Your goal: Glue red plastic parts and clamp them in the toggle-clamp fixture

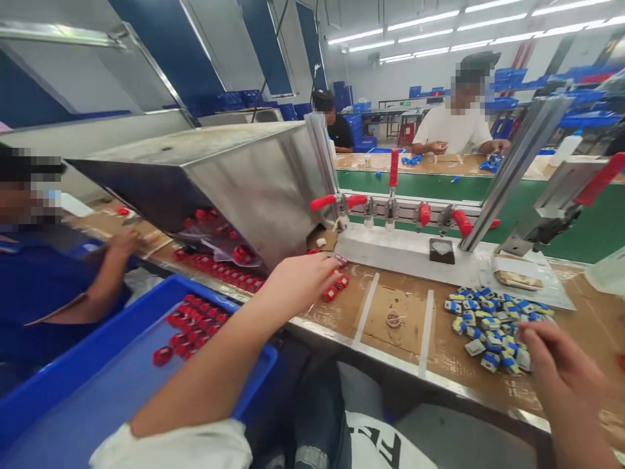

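Observation:
My left hand (305, 283) reaches over the bench, its fingertips at a few small red parts (336, 288) beside the metal box; whether it grips one is hidden. To the right, my right hand (556, 352) is at the edge of a pile of small blue, yellow and white parts (491, 326), thumb and fingers pressed together, and what they may hold is too small to make out. Between the hands, two white strips flank a piece of cardboard (398, 319) with a small coil on it.
A tilted metal box (258, 176) stands behind a row of red parts (224, 270). A blue tray (122, 384) holds more red parts at the left. Red-handled clamps (394, 202) line a metal fixture. A green belt (551, 215) runs behind. Three people sit nearby.

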`<act>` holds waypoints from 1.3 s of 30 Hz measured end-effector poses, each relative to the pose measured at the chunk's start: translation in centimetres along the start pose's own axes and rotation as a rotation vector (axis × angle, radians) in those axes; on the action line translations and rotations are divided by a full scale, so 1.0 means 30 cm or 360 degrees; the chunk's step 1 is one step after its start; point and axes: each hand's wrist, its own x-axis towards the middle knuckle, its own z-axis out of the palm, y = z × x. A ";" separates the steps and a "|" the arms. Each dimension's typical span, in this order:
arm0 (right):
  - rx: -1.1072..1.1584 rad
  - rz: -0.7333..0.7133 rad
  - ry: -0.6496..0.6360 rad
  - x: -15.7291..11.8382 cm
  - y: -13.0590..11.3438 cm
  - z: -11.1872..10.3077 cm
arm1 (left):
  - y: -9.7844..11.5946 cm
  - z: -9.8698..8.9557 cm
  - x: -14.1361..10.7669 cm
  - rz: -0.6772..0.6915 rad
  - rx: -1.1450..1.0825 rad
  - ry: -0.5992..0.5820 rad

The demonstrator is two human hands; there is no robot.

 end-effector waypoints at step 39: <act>0.0477 0.0206 -0.0392 0.073 -0.155 0.566 | 0.238 0.610 0.383 0.0217 -0.1642 -0.0137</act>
